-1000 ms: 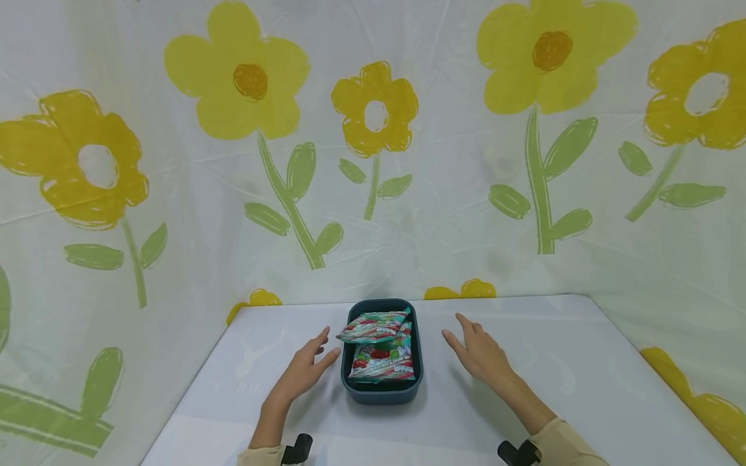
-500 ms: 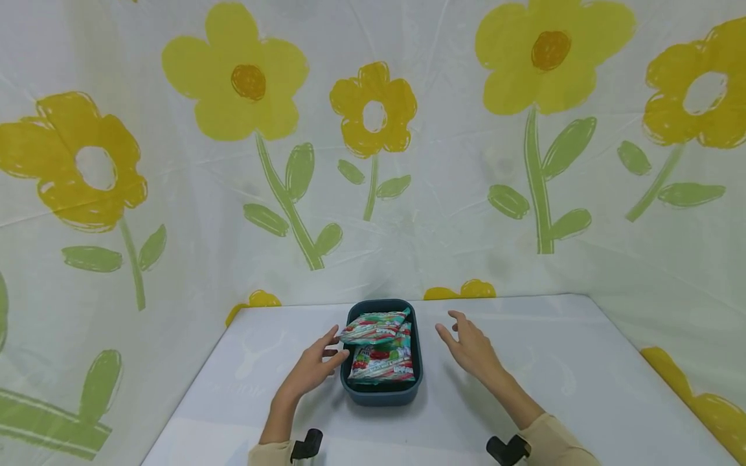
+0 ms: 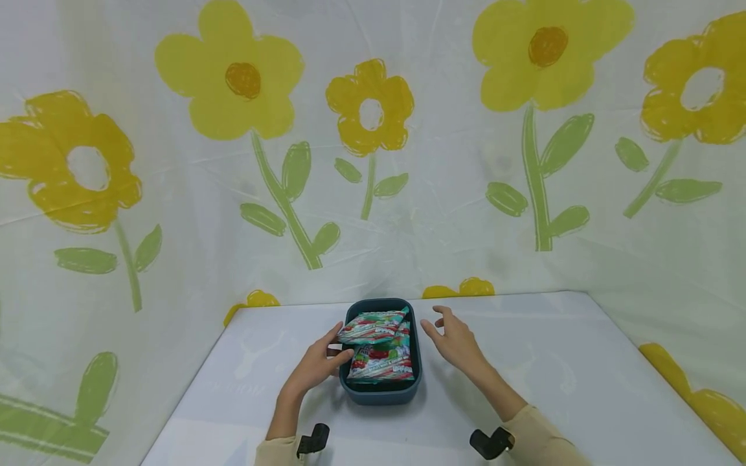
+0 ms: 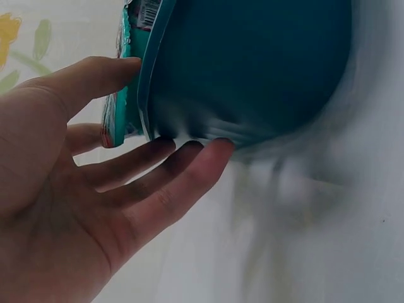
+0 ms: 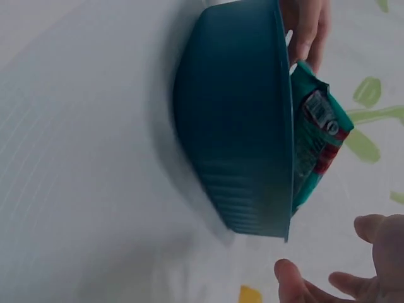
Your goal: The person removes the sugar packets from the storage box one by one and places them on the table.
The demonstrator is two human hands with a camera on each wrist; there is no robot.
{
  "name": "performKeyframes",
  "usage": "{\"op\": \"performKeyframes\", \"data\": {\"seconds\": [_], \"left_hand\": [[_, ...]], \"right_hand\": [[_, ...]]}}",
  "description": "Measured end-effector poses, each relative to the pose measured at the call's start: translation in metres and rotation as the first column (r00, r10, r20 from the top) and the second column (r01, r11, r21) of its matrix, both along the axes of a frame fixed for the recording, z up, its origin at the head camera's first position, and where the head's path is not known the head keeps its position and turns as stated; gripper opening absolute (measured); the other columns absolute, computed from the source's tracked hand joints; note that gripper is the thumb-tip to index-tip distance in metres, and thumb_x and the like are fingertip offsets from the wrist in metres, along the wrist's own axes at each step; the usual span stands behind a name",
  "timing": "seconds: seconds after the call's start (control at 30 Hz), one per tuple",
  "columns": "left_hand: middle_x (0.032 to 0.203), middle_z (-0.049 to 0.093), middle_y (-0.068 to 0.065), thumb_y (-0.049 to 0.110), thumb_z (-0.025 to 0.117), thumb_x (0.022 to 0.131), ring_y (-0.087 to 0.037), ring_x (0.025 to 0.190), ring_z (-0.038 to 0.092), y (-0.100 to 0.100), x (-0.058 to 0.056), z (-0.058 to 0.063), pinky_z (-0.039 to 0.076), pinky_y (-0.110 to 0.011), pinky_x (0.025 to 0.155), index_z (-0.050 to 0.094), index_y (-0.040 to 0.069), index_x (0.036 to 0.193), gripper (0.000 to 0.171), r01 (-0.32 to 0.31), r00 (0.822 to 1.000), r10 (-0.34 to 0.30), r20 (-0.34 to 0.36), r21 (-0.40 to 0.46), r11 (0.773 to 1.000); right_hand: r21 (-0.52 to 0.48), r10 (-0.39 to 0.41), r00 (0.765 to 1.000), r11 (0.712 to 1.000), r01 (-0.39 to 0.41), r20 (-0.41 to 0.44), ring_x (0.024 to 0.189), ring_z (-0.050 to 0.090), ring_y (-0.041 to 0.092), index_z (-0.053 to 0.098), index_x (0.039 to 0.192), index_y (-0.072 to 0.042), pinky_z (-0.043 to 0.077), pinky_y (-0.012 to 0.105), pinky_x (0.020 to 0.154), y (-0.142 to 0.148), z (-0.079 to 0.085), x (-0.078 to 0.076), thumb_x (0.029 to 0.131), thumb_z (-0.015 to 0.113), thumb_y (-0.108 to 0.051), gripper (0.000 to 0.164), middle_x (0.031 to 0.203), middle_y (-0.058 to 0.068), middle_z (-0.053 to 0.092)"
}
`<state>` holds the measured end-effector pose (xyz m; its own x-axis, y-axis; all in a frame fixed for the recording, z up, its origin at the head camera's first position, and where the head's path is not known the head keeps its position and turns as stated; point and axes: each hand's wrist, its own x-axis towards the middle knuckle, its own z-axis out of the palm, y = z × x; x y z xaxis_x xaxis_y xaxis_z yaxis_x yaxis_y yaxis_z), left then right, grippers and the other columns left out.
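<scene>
A dark teal plastic bin [image 3: 381, 397] stands upright on the table. Two shiny packets printed in green, red and white are in it: the upper packet [image 3: 373, 327] leans over the lower packet [image 3: 380, 370]. My left hand [image 3: 316, 365] is at the bin's left side. In the left wrist view its thumb is by the rim and its fingertips are against or very close to the outer wall [image 4: 252, 69]. To the right of the bin, my right hand [image 3: 460, 346] hovers apart from it, fingers loosely bent and holding nothing, as the right wrist view shows too.
The white table [image 3: 524, 362] extends to both sides of the bin. Behind it hangs a pale cloth [image 3: 443, 213] printed with yellow flowers. Black wrist devices [image 3: 313, 439] sit at both sleeve cuffs.
My left hand has moved right, up to the bin's side. The right hand has come left, closer to the bin. The bin and packets appear to have stayed in place.
</scene>
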<state>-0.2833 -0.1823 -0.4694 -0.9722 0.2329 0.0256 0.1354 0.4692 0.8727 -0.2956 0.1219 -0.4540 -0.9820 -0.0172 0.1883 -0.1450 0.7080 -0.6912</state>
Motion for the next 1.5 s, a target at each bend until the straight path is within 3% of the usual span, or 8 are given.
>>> {"op": "performKeyframes", "data": {"seconds": [0.17,0.3,0.47,0.63,0.9,1.2,1.4,1.5], "left_hand": [[0.139,0.052,-0.023,0.026,0.067,0.093,-0.031,0.111,0.064,0.000,0.000,-0.001,0.062,-0.033,0.067,0.028,0.010,0.155,0.074,-0.011,1.000,0.011,-0.009,0.003,1.000],[0.139,0.052,-0.024,0.024,0.066,0.093,-0.031,0.111,0.064,-0.001,-0.002,-0.003,0.062,-0.033,0.067,0.028,0.010,0.155,0.074,-0.006,1.000,0.006,-0.007,0.002,1.000],[0.140,0.051,-0.022,0.023,0.066,0.094,-0.030,0.111,0.064,-0.001,-0.003,-0.005,0.061,-0.034,0.067,0.029,0.010,0.155,0.073,0.004,1.000,-0.004,-0.006,0.003,1.000],[0.139,0.051,-0.021,0.024,0.066,0.093,-0.031,0.110,0.064,0.001,-0.005,-0.005,0.061,-0.033,0.066,0.030,0.009,0.154,0.072,0.016,1.000,-0.016,-0.019,-0.003,1.000],[0.139,0.051,-0.022,0.022,0.066,0.093,-0.031,0.110,0.065,0.001,-0.009,-0.007,0.062,-0.032,0.065,0.032,0.008,0.153,0.070,0.026,1.000,-0.026,-0.017,-0.004,1.000],[0.141,0.050,-0.021,0.022,0.066,0.093,-0.029,0.108,0.064,0.004,-0.010,-0.006,0.062,-0.031,0.065,0.034,0.007,0.152,0.069,0.047,0.999,-0.047,-0.015,-0.011,0.999],[0.142,0.050,-0.021,0.022,0.066,0.093,-0.028,0.109,0.064,0.000,-0.010,-0.007,0.062,-0.030,0.065,0.039,0.010,0.150,0.065,0.021,1.000,-0.021,-0.020,-0.013,1.000],[0.142,0.050,-0.021,0.022,0.067,0.092,-0.029,0.109,0.064,-0.003,-0.009,-0.006,0.062,-0.031,0.065,0.041,0.010,0.149,0.063,0.012,1.000,-0.012,-0.020,-0.007,1.000]], "right_hand": [[-0.092,0.044,0.999,0.995,-0.042,0.019,0.072,0.062,0.020,0.043,0.142,-0.007,0.056,0.030,0.059,-0.015,0.007,-0.002,0.097,0.058,-0.042,0.059,0.113,0.017,0.067],[-0.175,0.077,0.996,0.982,-0.067,0.049,0.065,0.065,0.017,0.041,0.143,-0.009,0.057,0.026,0.052,-0.027,0.007,-0.003,0.096,0.060,-0.039,0.059,0.111,0.018,0.067],[-0.251,0.140,0.988,0.961,-0.120,0.066,0.062,0.066,0.018,0.039,0.143,-0.004,0.059,0.029,0.052,-0.039,0.009,-0.004,0.097,0.059,-0.034,0.058,0.106,0.019,0.066],[-0.257,0.175,0.982,0.955,-0.151,0.075,0.060,0.067,0.019,0.036,0.146,-0.004,0.060,0.029,0.054,-0.046,0.010,-0.004,0.098,0.059,-0.033,0.060,0.105,0.017,0.068],[-0.300,0.226,0.967,0.937,-0.181,0.121,0.070,0.070,0.020,0.033,0.147,-0.002,0.061,0.031,0.058,-0.052,0.009,-0.007,0.098,0.059,-0.033,0.064,0.108,0.020,0.068],[-0.385,0.234,0.948,0.913,-0.137,0.216,0.072,0.070,0.018,0.032,0.149,-0.005,0.062,0.033,0.060,-0.054,0.001,-0.018,0.098,0.058,-0.038,0.067,0.108,0.017,0.065],[-0.453,0.240,0.931,0.886,-0.094,0.277,0.072,0.069,0.019,0.030,0.152,-0.006,0.062,0.034,0.062,-0.061,0.001,-0.027,0.099,0.054,-0.041,0.068,0.124,0.023,0.057],[-0.508,0.271,0.913,0.857,-0.084,0.306,0.078,0.069,0.022,0.026,0.153,-0.004,0.063,0.037,0.065,-0.065,0.002,-0.029,0.101,0.051,-0.038,0.067,0.133,0.027,0.050]]}}
